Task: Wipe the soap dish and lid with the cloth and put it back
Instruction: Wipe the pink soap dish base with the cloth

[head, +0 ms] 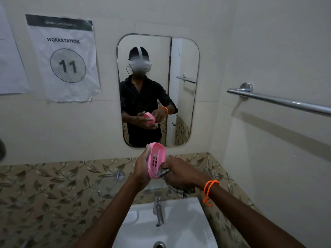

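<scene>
My left hand (142, 166) holds a pink oval soap dish (156, 159) tilted upright above the sink, its slotted inside facing me. My right hand (176, 171), with an orange cord on the wrist, grips a checked cloth (163, 171) and presses it against the dish's lower right edge. More of the cloth (180, 190) hangs below that hand. No separate lid can be picked out.
A white sink (179, 226) with a chrome tap (158, 210) lies below my hands. A glass shelf (111, 187) juts from the leaf-patterned tiles. A mirror (182, 90) hangs ahead, a chrome towel bar (279, 100) on the right wall, paper signs (62, 58) on the left.
</scene>
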